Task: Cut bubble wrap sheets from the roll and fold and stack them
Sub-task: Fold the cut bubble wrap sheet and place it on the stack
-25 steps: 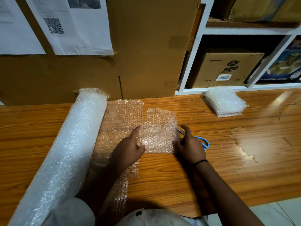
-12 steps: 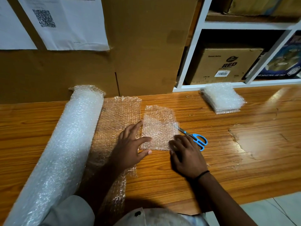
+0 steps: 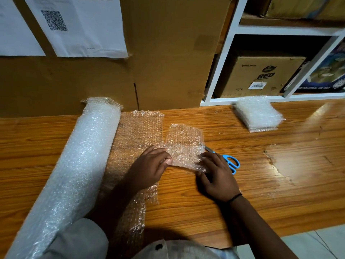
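Note:
A small cut bubble wrap sheet [image 3: 184, 143] lies on the wooden table [image 3: 261, 184], just right of the unrolled strip [image 3: 138, 131] from the big bubble wrap roll [image 3: 74, 174]. My left hand [image 3: 149, 169] pinches the sheet's near left corner with thumb and curled fingers. My right hand [image 3: 218, 176] pinches the near right corner. The sheet's near edge is lifted slightly off the table. Blue-handled scissors [image 3: 231, 162] lie under and beside my right hand, partly hidden. A stack of folded sheets [image 3: 257, 114] sits at the back right.
A large cardboard box [image 3: 168, 62] with papers taped on it stands against the table's back edge. A white shelf [image 3: 224, 53] holding boxes is at the back right. The table's right half has worn, glossy patches. The table's front edge runs near my body.
Both hands went from resting flat beside the sheet to curling onto its near corners. The near edge of the sheet has come up a little. Scissors have not moved.

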